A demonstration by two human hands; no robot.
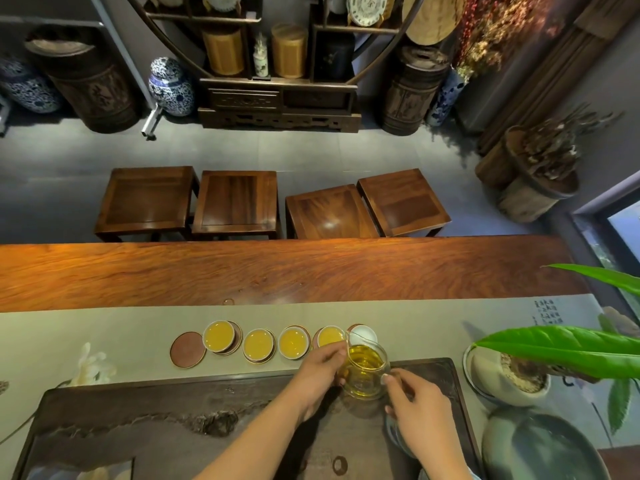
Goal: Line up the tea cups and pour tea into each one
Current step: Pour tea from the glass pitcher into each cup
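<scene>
Several small white tea cups stand in a row on round coasters on the grey runner. The leftmost cup point(218, 336), the second cup point(258, 345), the third cup point(294, 342) and the fourth cup point(329, 336) hold yellow tea. The rightmost cup point(363, 334) looks white inside. A glass pitcher point(365, 370) of golden tea hangs just in front of the rightmost cups. My right hand point(417, 405) grips its handle side. My left hand point(320, 370) touches its left wall.
An empty brown coaster point(187, 349) lies left of the row. A dark wooden tea tray point(173, 420) fills the near side. A potted plant in a white bowl point(512, 375), a grey dish point(540, 445) and green leaves point(568, 344) crowd the right. Stools point(235, 202) stand beyond the table.
</scene>
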